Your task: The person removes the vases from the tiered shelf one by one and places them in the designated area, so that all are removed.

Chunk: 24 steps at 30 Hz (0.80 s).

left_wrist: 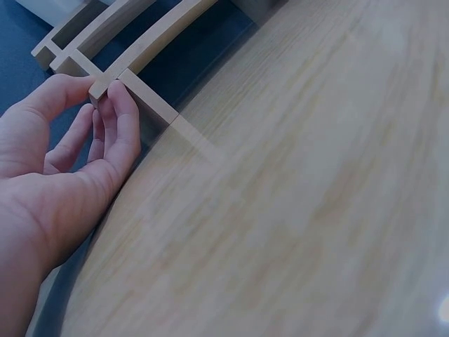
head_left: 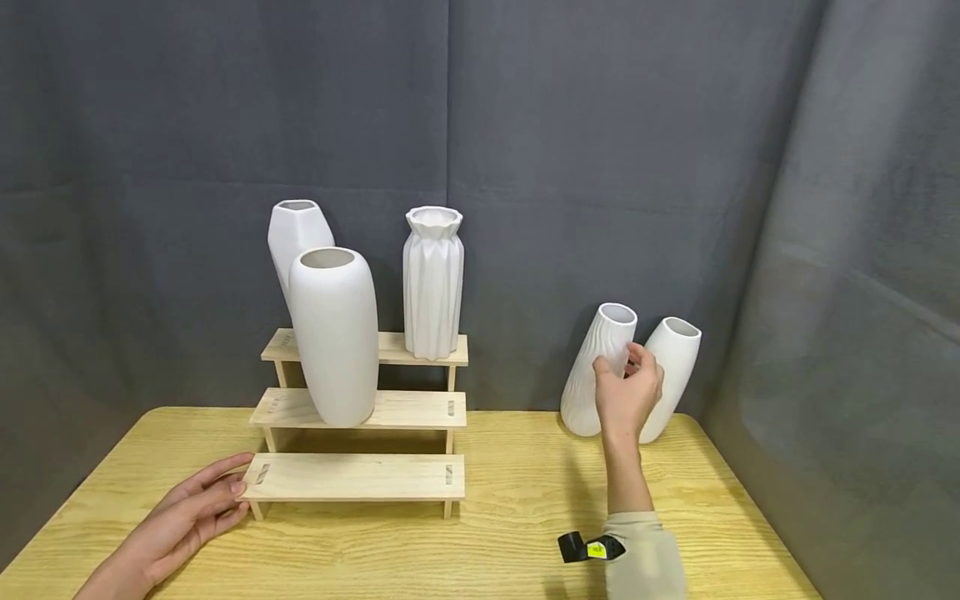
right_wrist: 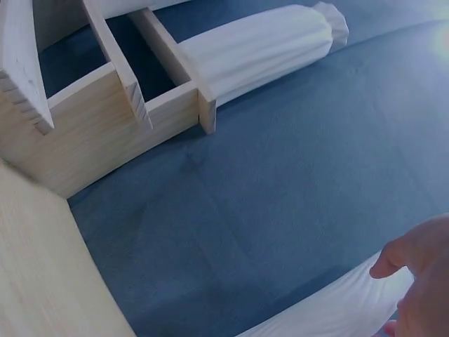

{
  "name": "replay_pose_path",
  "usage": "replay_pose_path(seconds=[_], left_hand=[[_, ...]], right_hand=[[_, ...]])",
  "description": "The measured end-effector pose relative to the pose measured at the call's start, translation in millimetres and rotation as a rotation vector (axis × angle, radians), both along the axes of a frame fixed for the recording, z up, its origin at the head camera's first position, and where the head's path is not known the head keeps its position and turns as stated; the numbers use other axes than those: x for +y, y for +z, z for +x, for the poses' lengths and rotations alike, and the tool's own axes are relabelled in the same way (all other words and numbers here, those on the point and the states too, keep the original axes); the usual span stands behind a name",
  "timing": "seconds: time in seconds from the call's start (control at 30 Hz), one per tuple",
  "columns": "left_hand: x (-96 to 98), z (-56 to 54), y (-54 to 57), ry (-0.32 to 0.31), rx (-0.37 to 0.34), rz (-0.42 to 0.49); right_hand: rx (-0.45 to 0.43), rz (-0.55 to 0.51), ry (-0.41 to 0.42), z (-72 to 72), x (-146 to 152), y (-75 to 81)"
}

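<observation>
My left hand [head_left: 191, 518] pinches the left end of the lowest step of a light wooden three-step stand [head_left: 352, 479], thumb and fingertips on either side of the board's corner in the left wrist view. My right hand [head_left: 628, 400] is at a white rippled vase [head_left: 588, 387] on the table's back right, thumb and fingers spread apart. The thumb overlaps the vase in the head view, and its fingertips come right at the vase's right edge. Just to the right, partly behind this hand, leans another white vase [head_left: 678, 358] with a slanted rim.
A smooth white vase [head_left: 335, 333] stands on the middle step. On the top step are a faceted white vase [head_left: 296, 233], partly hidden, and a pleated white vase [head_left: 433, 287] with a flared rim. Grey curtains [head_left: 562, 150] enclose the wooden table [head_left: 517, 467].
</observation>
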<state>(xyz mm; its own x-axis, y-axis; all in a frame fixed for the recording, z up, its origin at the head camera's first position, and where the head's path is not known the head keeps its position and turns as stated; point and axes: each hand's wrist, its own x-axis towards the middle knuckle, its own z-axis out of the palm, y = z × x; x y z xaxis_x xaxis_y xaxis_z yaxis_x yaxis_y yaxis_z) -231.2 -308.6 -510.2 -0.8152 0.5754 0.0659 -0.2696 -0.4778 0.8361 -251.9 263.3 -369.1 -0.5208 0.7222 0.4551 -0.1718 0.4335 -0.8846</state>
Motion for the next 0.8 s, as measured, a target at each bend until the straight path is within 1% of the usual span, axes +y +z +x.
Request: replay_pose_path(seconds=[0.1,0.23,0.37,0.47,0.57,0.63,0.7,0.73,0.77,0.8], left_hand=[[-0.9,1.3,-1.2,0.000,-0.001,-0.004],[-2.0,1.2,-2.1,-0.012,-0.003,-0.003],[-2.9,0.2,-2.2,0.011,-0.004,-0.024],[-2.9,0.5,-2.8,0.035,-0.003,-0.040],[-2.7,0.9,-3.4,0.046,0.003,-0.044],[-2.4,0.8,-3.5,0.060,0.009,-0.059],[-1.6,0.7,-3.1,0.098,0.021,-0.110],[-0.8,1.1,-2.0,0.127,0.032,-0.154],[0.4,1.5,-0.5,0.162,0.057,-0.212],[1.9,2.1,1.7,0.204,0.090,-0.289]], right_hand=[[0.031,0.020,0.019,0.4,-7.4,5.9],[0.063,0.011,0.080,1.3,-16.9,12.6],[0.091,-0.024,0.176,3.2,-29.3,18.9],[0.113,-0.078,0.271,4.7,-42.3,24.1],[0.130,-0.125,0.360,6.6,-56.2,28.6],[0.139,-0.134,0.412,8.4,-65.8,31.1],[0.151,-0.121,0.455,10.5,-75.2,32.4],[0.157,-0.109,0.473,11.7,-80.1,32.5],[0.161,-0.098,0.491,12.5,-84.9,32.3],[0.163,-0.085,0.511,13.4,-89.7,31.8]])
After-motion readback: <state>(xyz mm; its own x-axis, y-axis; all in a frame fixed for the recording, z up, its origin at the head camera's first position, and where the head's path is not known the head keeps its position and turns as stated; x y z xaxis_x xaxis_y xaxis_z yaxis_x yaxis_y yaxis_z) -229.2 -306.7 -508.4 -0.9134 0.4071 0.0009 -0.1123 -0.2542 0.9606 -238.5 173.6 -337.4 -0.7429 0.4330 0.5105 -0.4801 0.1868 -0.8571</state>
